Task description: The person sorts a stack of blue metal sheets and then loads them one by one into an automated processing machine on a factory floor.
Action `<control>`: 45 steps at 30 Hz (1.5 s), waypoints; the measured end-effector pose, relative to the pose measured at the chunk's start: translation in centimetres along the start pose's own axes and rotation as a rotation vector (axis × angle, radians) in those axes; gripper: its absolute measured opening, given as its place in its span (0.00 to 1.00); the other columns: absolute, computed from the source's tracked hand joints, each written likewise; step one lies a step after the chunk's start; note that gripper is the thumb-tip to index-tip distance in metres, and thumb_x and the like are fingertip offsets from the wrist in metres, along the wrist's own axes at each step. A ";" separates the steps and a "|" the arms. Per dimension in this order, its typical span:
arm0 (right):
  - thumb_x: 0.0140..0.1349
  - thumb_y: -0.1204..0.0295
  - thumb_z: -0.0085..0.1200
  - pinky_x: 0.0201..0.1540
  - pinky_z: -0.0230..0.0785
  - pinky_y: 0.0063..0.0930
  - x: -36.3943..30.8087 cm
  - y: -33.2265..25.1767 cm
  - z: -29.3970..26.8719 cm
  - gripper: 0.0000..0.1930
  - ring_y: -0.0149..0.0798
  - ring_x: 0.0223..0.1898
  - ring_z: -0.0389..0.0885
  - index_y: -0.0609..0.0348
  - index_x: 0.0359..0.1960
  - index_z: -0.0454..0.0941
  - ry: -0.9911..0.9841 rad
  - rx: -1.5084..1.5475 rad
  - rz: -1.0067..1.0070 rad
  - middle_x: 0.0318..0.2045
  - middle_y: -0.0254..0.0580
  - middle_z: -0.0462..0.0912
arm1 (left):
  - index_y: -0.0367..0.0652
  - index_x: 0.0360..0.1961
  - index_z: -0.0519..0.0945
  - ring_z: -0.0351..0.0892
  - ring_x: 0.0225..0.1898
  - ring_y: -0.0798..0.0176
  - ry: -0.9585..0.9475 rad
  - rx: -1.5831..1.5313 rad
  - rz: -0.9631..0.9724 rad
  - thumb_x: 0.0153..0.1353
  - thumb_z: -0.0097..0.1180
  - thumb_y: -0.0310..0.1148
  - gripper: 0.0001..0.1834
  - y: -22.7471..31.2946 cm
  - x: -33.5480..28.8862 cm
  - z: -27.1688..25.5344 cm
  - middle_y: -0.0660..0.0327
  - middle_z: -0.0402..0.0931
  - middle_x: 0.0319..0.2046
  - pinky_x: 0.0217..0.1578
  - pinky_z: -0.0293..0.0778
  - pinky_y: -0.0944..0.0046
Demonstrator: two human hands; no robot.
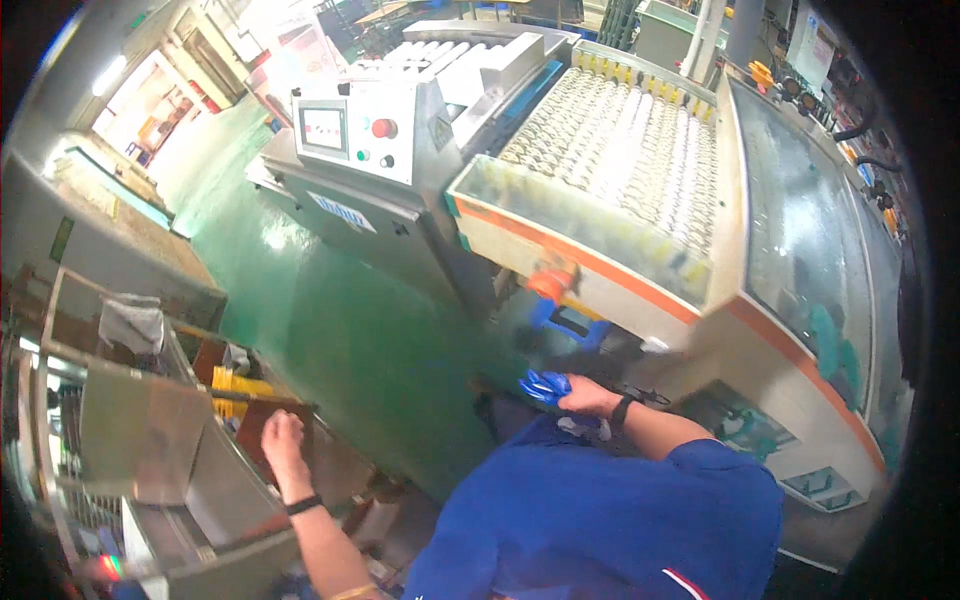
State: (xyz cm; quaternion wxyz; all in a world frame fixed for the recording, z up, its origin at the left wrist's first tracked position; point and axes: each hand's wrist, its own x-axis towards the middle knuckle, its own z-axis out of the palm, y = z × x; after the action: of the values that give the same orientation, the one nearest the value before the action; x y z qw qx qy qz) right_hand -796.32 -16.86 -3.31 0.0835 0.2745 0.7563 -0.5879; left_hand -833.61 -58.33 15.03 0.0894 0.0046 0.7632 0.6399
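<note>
One left hand [284, 442] and one right hand [590, 395] are counted, with two dark wristbands [304, 505].
On one control panel [385, 100], one screen [323, 129], one red button [383, 128], one green button [362, 155] and one dark button [387, 161] are seen; below it, one label [341, 213]. One blue bundle [545, 387], one orange fitting [549, 283] and one blue plastic object [592, 336] are also counted; the rollers [620, 140] are too many and too blurred to be numbered.

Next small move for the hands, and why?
Probably bring the left hand across to the blue item: only the right hand grips it, while the left is well apart, out to the side, fingers curled and nothing visibly held. I can't tell what the item is.
</note>
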 end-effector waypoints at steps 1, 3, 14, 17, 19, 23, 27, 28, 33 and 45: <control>0.49 0.70 0.56 0.44 0.72 0.34 1.4 -2.9 -0.4 0.22 0.40 0.40 0.81 0.58 0.49 0.77 -0.024 0.044 0.102 0.38 0.46 0.83 | 0.40 0.46 0.77 0.73 0.33 0.74 -0.071 -0.029 0.055 0.67 0.55 0.36 0.12 1.9 5.1 0.2 0.68 0.77 0.33 0.32 0.69 0.73; 0.48 0.71 0.59 0.44 0.73 0.32 5.5 -2.3 -0.1 0.24 0.39 0.41 0.82 0.57 0.51 0.78 0.144 0.097 0.162 0.40 0.44 0.83 | 0.40 0.51 0.76 0.76 0.38 0.70 -0.065 -0.018 0.105 0.68 0.55 0.38 0.15 4.9 14.6 2.8 0.64 0.79 0.38 0.41 0.72 0.69; 0.51 0.56 0.65 0.49 0.72 0.45 21.1 -13.9 1.8 0.31 0.48 0.45 0.79 0.57 0.57 0.76 0.505 0.270 0.306 0.44 0.52 0.82 | 0.36 0.53 0.75 0.77 0.47 0.60 -0.300 0.053 0.087 0.70 0.52 0.39 0.19 20.2 54.7 15.0 0.57 0.78 0.45 0.49 0.73 0.59; 0.59 0.66 0.56 0.49 0.72 0.40 20.8 -11.6 2.8 0.18 0.46 0.43 0.81 0.53 0.52 0.78 0.216 0.040 0.770 0.40 0.41 0.85 | 0.37 0.52 0.75 0.77 0.45 0.61 -0.415 -0.019 0.079 0.69 0.53 0.39 0.17 24.0 64.4 23.5 0.59 0.78 0.44 0.47 0.73 0.61; 0.58 0.68 0.57 0.43 0.74 0.42 19.8 -6.9 6.9 0.18 0.48 0.38 0.82 0.54 0.51 0.79 0.517 0.483 0.913 0.39 0.46 0.84 | 0.38 0.53 0.74 0.76 0.48 0.60 -0.593 -0.074 0.066 0.69 0.53 0.40 0.19 25.3 70.5 29.7 0.59 0.77 0.46 0.50 0.73 0.57; 0.60 0.69 0.56 0.45 0.77 0.46 23.7 -11.2 10.8 0.21 0.52 0.47 0.81 0.60 0.55 0.75 0.582 0.518 1.163 0.53 0.51 0.79 | 0.39 0.52 0.76 0.77 0.43 0.62 -1.014 -0.087 0.191 0.68 0.53 0.36 0.16 24.2 81.0 42.2 0.60 0.78 0.42 0.43 0.73 0.59; 0.57 0.68 0.60 0.45 0.73 0.38 28.7 -18.1 19.0 0.19 0.45 0.42 0.83 0.61 0.51 0.80 1.307 0.891 0.642 0.44 0.50 0.83 | 0.41 0.54 0.76 0.78 0.46 0.61 -1.596 0.153 0.394 0.67 0.53 0.33 0.16 23.7 80.8 56.3 0.59 0.78 0.44 0.46 0.75 0.60; 0.57 0.68 0.60 0.45 0.73 0.38 30.3 -20.5 20.3 0.19 0.45 0.42 0.83 0.61 0.51 0.80 1.343 0.896 0.668 0.44 0.50 0.83 | 0.42 0.54 0.76 0.78 0.46 0.60 -1.778 0.281 0.459 0.67 0.52 0.33 0.16 24.6 79.0 59.4 0.59 0.78 0.45 0.47 0.75 0.60; 0.58 0.73 0.58 0.52 0.70 0.33 36.5 -31.7 23.5 0.21 0.38 0.52 0.78 0.58 0.56 0.76 1.175 0.483 0.874 0.55 0.45 0.78 | 0.39 0.42 0.77 0.80 0.41 0.57 -2.000 0.279 0.349 0.59 0.56 0.27 0.10 20.7 71.2 69.2 0.54 0.75 0.38 0.43 0.75 0.61; 0.60 0.75 0.54 0.56 0.68 0.31 40.9 -41.1 39.2 0.29 0.39 0.55 0.76 0.59 0.65 0.66 1.213 0.237 1.122 0.60 0.39 0.75 | 0.45 0.26 0.69 0.63 0.18 0.70 -1.765 0.376 -0.291 0.63 0.56 0.29 0.10 18.5 61.6 80.0 0.68 0.63 0.18 0.18 0.59 0.67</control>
State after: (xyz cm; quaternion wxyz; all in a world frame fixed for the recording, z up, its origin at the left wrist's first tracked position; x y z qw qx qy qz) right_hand -859.31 -47.04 1.48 -0.0872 0.8864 0.3542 -0.2849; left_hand -884.80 30.60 11.82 0.7182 0.4103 0.5024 0.2518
